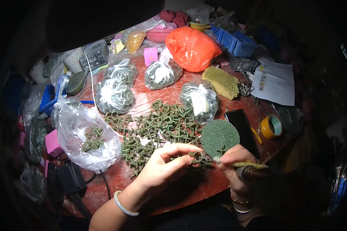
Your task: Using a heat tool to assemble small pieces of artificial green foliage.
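Head view: at 6 o'clock the left hand (167, 163) pinches a small green ring-shaped piece (198, 157) between thumb and fingertips, just above the red round worktop (189, 184). Just to its 3 o'clock side, the right hand (235, 161) is closed around what seems to be a slim tool with a yellowish handle (250, 165), its tip touching the piece; dim light hides the details. A pile of similar green pieces (158, 127) lies at 12 o'clock from the hands, near a round green pad (219, 135) and a black phone (243, 129). An open clear bag (85, 140) sits at 9 o'clock, tied bags (113, 96) beyond.
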{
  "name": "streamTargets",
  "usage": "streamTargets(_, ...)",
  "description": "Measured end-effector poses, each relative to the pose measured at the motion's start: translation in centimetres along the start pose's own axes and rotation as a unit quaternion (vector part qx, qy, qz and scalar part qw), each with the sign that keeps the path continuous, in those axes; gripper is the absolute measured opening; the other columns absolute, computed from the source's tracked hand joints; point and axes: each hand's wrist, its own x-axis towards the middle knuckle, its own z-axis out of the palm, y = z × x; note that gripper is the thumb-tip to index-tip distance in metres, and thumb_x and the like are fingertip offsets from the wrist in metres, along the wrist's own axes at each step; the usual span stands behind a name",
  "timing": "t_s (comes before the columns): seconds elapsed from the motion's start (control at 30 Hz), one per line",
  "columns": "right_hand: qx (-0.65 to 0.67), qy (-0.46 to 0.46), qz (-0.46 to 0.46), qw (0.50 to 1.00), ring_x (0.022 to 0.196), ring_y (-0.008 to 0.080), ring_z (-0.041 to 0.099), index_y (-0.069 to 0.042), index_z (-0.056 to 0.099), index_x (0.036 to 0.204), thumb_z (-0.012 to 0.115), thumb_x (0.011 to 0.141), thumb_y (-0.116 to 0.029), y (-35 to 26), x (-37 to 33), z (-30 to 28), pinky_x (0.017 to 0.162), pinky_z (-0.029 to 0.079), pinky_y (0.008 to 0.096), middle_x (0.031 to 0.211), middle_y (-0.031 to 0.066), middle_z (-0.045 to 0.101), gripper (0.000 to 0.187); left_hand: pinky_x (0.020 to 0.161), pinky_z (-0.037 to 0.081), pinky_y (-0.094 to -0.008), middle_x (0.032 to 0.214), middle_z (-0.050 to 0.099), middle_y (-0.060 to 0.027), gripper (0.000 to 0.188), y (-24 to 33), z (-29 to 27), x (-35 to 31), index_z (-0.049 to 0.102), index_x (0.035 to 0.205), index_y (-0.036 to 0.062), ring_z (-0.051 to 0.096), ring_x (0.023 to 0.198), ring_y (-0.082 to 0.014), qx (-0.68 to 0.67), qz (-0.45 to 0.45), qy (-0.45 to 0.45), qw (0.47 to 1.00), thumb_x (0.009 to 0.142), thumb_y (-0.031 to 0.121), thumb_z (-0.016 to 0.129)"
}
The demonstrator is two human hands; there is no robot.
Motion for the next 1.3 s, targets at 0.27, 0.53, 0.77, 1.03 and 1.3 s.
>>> streamTargets(0.27,0.079,-0.025,0.078,0.994,0.074,0.0144,0.060,-0.001,0.065,0.091,0.071,0.078,0.006,0.1,-0.3,-0.2,0.067,0.047,0.0251,0.083,0.0078,0.063,0.016,0.082,0.049,-0.0259,0.104,0.063,-0.0071,0.025,0.0,0.1,-0.2,0.062,0.113,-0.0029,0.061,0.090,-0.0134,0.002,-0.006,-0.014,1.000,0.089,0.002,0.058)
streamTargets(0.53,0.086,0.047,0.121,0.988,0.077,0.0144,0.061,-0.001,0.063,0.099,0.069,0.081,0.004,-0.3,-0.5,0.7,0.070,0.050,0.0256,0.087,0.0092,0.065,0.020,0.067,0.041,-0.0196,0.095,0.064,-0.0029,0.026,-0.1,0.0,-0.4,0.062,0.116,0.0028,0.053,0.076,-0.0063,-0.028,-0.067,-0.034,0.997,0.091,0.007,0.057)
streamTargets(0.77,0.146,-0.090,0.121,0.978,0.090,0.0161,0.065,0.001,0.063,0.106,0.070,0.082,0.001,-1.0,-0.2,1.1,0.078,0.053,0.0279,0.099,0.0128,0.067,0.025,0.052,0.034,-0.0154,0.090,0.066,-0.0014,0.028,0.0,0.1,-0.5,0.061,0.119,0.0074,0.047,0.064,-0.0016,-0.070,-0.083,-0.103,0.989,0.092,0.013,0.058)
streamTargets(1.03,0.142,-0.063,0.202,0.967,0.090,0.0136,0.062,0.001,0.064,0.102,0.069,0.081,0.005,-1.5,0.0,1.6,0.079,0.051,0.0265,0.099,0.0110,0.066,0.021,0.065,0.042,-0.0184,0.095,0.064,0.0010,0.030,0.0,0.1,-0.5,0.062,0.118,0.0063,0.054,0.077,-0.0037,-0.049,-0.067,-0.123,0.989,0.090,0.015,0.065)
streamTargets(1.3,0.064,-0.069,0.066,0.993,0.077,0.0166,0.063,-0.001,0.064,0.104,0.068,0.086,-0.006,-1.4,-0.4,0.1,0.067,0.050,0.0262,0.086,0.0094,0.063,0.019,0.074,0.044,-0.0203,0.107,0.064,-0.0038,0.037,-0.1,0.2,-0.2,0.057,0.124,0.0039,0.058,0.090,-0.0086,-0.045,-0.032,-0.092,0.994,0.088,0.010,0.065)
